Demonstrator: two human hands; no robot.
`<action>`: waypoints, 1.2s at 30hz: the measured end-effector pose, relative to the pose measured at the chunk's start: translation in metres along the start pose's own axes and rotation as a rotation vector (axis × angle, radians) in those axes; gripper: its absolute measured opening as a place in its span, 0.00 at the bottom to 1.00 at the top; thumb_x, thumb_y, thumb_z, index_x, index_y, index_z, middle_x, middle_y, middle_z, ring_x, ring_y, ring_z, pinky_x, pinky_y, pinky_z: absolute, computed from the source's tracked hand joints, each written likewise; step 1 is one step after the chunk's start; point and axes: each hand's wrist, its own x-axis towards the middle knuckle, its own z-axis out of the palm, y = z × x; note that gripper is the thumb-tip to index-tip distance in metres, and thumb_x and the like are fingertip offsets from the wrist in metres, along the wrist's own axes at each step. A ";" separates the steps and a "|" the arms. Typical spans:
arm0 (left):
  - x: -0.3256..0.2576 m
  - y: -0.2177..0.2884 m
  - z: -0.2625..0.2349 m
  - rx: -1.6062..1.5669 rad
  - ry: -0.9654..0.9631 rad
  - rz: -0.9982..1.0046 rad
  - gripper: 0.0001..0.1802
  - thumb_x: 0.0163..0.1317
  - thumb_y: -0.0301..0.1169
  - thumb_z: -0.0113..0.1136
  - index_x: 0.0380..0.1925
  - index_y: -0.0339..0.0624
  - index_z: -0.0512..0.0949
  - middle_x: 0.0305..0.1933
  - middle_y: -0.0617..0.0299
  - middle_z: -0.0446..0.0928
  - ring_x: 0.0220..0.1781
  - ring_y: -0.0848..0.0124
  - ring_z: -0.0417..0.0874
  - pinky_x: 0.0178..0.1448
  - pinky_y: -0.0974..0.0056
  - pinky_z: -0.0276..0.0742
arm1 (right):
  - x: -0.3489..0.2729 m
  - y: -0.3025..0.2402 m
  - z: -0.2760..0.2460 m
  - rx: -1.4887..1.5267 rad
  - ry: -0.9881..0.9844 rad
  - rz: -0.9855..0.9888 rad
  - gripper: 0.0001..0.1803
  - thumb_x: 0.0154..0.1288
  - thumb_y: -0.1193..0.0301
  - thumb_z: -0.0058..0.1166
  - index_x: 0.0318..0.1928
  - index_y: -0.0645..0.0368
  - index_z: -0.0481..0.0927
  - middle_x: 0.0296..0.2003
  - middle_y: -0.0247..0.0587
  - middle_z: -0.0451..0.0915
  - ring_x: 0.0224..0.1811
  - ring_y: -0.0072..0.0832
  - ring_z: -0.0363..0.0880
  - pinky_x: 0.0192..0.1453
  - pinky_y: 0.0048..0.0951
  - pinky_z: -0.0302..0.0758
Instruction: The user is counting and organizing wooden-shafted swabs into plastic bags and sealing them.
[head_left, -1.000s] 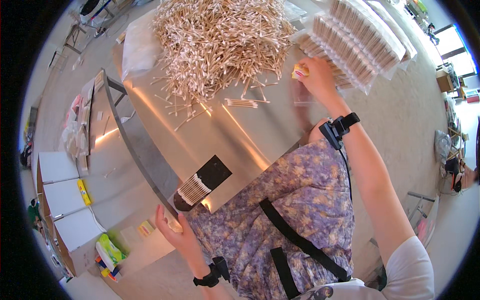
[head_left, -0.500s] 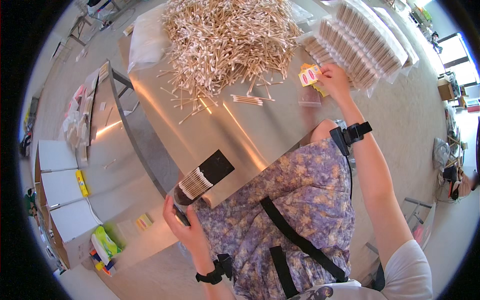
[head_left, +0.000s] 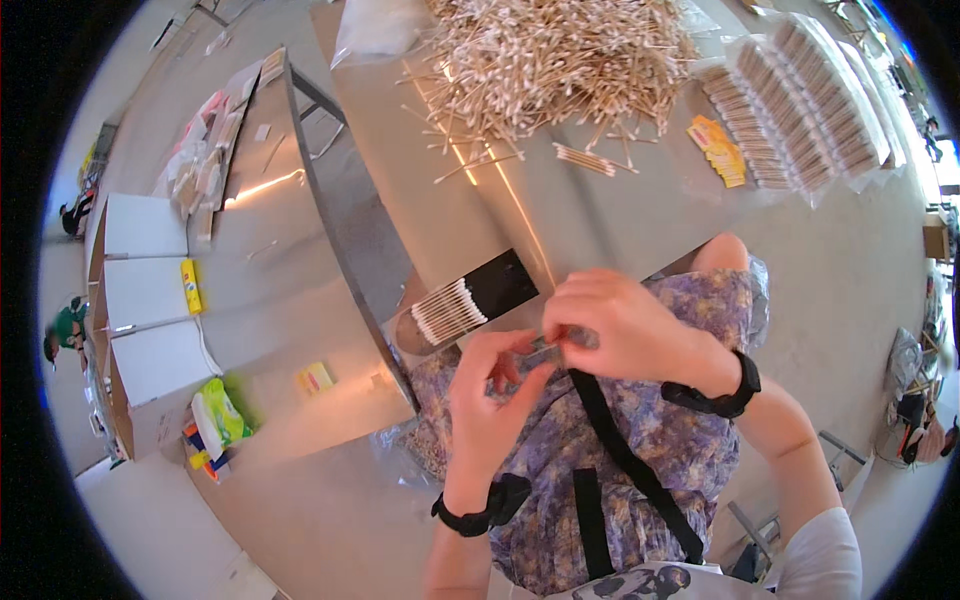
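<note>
My left hand [head_left: 495,395] and my right hand [head_left: 615,325] meet over my lap, thumbs and fingers pinched. Between their fingertips is a small, thin, see-through piece that looks like a clear plastic bag [head_left: 544,346], mostly hidden by the fingers. Just beyond my left hand, at the metal table's near edge, lies a flat black holder [head_left: 508,281] with a neat row of cotton swabs [head_left: 447,311] across it. Farther right on the table, yellow cards [head_left: 718,150] lie in a fanned stack, with neither hand on them.
A big heap of loose cotton swabs [head_left: 560,70] covers the far part of the table [head_left: 400,150]. Bags packed with swabs [head_left: 800,100] stand at the far right. On the left, another metal table [head_left: 290,230] carries white boxes [head_left: 150,285] and a green-and-white pack [head_left: 222,412].
My right hand has left the yellow cards and come back to my lap. My left hand has let go of the black holder and moved right to meet it. The view has shifted.
</note>
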 end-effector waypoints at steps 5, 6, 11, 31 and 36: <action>0.003 -0.005 -0.010 -0.380 0.151 -0.241 0.08 0.64 0.23 0.64 0.41 0.37 0.76 0.34 0.65 0.80 0.30 0.80 0.77 0.33 0.76 0.70 | 0.016 -0.026 0.031 0.557 0.205 0.264 0.07 0.60 0.75 0.61 0.36 0.62 0.77 0.30 0.36 0.79 0.37 0.26 0.78 0.44 0.28 0.75; 0.003 -0.008 -0.013 -0.438 0.173 -0.269 0.06 0.65 0.23 0.63 0.39 0.37 0.76 0.35 0.64 0.81 0.31 0.79 0.80 0.34 0.75 0.73 | 0.015 -0.024 0.036 0.562 0.200 0.265 0.07 0.60 0.75 0.61 0.36 0.62 0.77 0.30 0.36 0.79 0.37 0.26 0.78 0.44 0.28 0.75; 0.003 -0.021 -0.022 -0.369 0.190 -0.269 0.07 0.65 0.26 0.63 0.41 0.37 0.76 0.34 0.64 0.80 0.31 0.78 0.79 0.37 0.73 0.74 | 0.015 -0.009 0.065 0.834 0.148 0.483 0.04 0.68 0.76 0.57 0.37 0.64 0.77 0.30 0.31 0.79 0.33 0.15 0.76 0.40 0.21 0.74; 0.058 -0.088 -0.096 -0.180 -0.026 -0.276 0.30 0.57 0.25 0.71 0.60 0.34 0.71 0.48 0.56 0.80 0.51 0.71 0.81 0.53 0.69 0.77 | 0.078 0.016 0.074 0.341 0.140 0.503 0.06 0.65 0.76 0.57 0.41 0.64 0.77 0.31 0.38 0.81 0.32 0.24 0.79 0.39 0.27 0.76; 0.059 -0.096 -0.095 -0.143 -0.030 -0.166 0.24 0.57 0.24 0.71 0.54 0.34 0.75 0.49 0.57 0.81 0.52 0.72 0.81 0.57 0.68 0.75 | 0.082 0.005 0.081 0.327 0.188 0.544 0.08 0.60 0.76 0.59 0.39 0.65 0.77 0.30 0.48 0.83 0.34 0.38 0.84 0.39 0.34 0.78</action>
